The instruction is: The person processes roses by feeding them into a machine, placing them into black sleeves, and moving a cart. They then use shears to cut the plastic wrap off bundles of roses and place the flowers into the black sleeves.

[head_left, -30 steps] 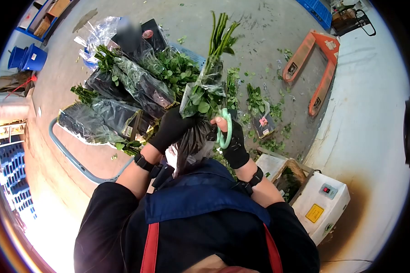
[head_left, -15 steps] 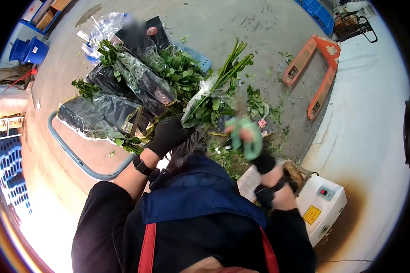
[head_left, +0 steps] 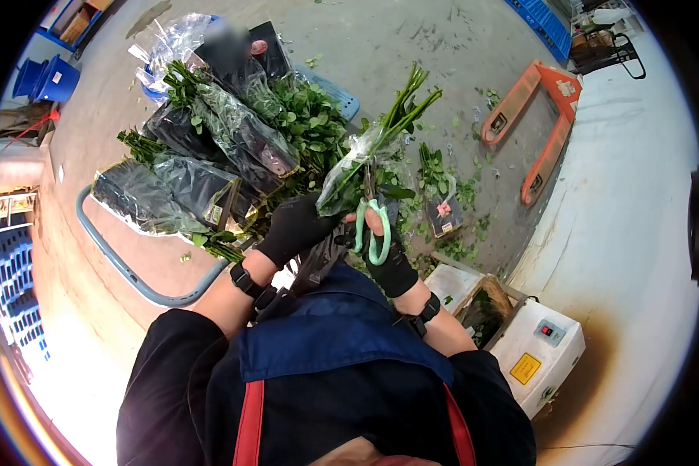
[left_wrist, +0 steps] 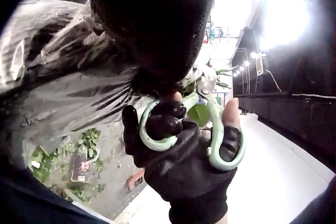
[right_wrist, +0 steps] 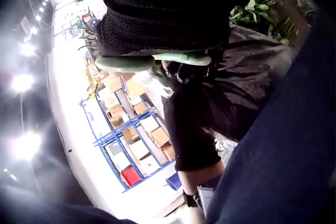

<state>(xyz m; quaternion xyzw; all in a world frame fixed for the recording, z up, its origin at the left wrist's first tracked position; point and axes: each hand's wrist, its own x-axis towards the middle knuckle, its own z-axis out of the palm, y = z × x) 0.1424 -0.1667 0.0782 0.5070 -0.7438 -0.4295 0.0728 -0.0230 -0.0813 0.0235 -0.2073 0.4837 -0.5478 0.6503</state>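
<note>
My left hand [head_left: 299,227], in a black glove, grips a wrapped bunch of flowers by its dark plastic sleeve [left_wrist: 58,71] in front of my waist. Green stems [head_left: 402,115] stick out of the clear wrap [head_left: 339,180] at the far end, leaning right. Close beside it, my right hand [head_left: 392,268] wears a black glove with bare fingertips and holds scissors [head_left: 384,233] by their mint-green handles. In the left wrist view the thumb is through one loop [left_wrist: 216,134] and fingers through the other, the loops spread apart. The blades reach up by the stems and leaves, partly hidden.
Several wrapped bunches [head_left: 241,128] lie piled on a cart with a grey rail [head_left: 132,272] at left. One small bunch [head_left: 443,210] lies on the leaf-strewn floor. An orange pallet jack [head_left: 551,132] stands right, and a white machine [head_left: 540,349] sits by my right elbow.
My right hand with the scissors swung out to the right, then came back beside the bunch. The stems, upright before, now lean right. My left hand keeps its grip.
</note>
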